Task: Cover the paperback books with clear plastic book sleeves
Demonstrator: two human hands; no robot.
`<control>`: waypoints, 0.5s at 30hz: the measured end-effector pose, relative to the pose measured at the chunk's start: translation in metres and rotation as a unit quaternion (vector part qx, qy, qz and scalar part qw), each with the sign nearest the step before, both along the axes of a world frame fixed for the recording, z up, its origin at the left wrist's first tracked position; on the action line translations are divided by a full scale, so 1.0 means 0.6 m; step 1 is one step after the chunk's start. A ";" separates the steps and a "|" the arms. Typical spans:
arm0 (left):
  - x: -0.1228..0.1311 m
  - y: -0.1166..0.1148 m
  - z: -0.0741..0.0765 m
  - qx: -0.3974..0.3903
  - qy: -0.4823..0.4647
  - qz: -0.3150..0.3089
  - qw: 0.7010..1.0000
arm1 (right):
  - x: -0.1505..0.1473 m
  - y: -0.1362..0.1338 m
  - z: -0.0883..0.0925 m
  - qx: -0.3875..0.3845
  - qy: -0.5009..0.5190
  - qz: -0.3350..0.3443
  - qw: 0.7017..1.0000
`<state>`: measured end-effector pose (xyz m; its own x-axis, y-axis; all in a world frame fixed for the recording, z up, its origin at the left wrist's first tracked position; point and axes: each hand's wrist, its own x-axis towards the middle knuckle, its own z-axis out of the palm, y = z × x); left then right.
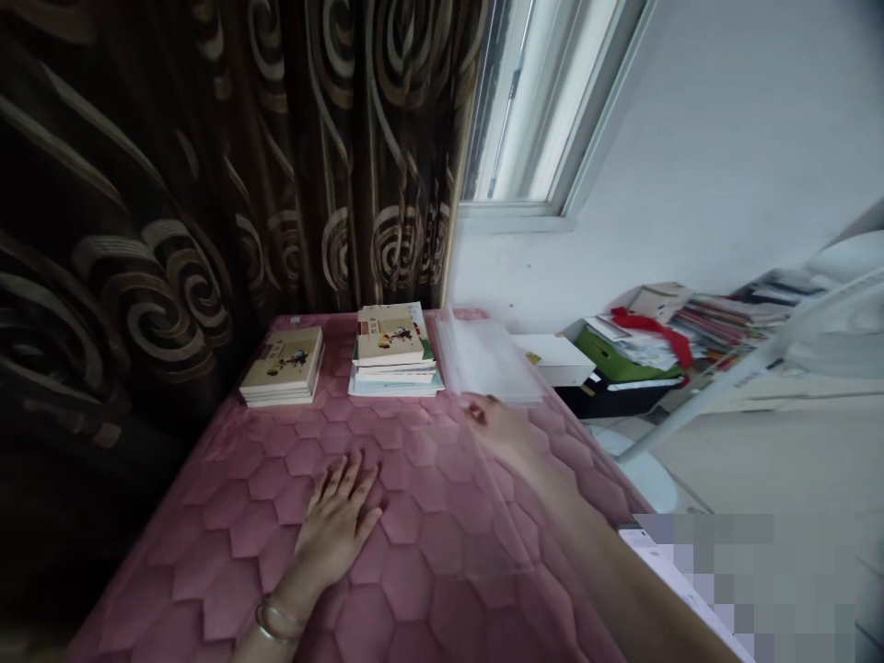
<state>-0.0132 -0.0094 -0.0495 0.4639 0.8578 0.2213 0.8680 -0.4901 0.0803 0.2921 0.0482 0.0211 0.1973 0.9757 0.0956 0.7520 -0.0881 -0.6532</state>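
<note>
L hand [336, 525] is resting flat, fingers spread wide, on quilted pink mattress [227, 543] — R hand [501, 431] is touching clear plastic sheet [483, 364] near far edge, w/ 2 book stacks [395, 352] beside — can't tell if gripping.

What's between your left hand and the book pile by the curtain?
Just bare pink quilted cover, seen in the head view. Nothing else lies between the left hand and the book pile.

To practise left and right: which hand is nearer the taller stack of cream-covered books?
Right. The right hand is just in front and right of the taller stack of cream-covered books; the left hand lies farther back on the pink quilted cover.
</note>
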 end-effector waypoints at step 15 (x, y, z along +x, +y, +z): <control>-0.001 -0.003 -0.008 -0.002 0.006 -0.004 1.000 | -0.100 0.298 0.077 -0.062 0.090 -0.060 0.992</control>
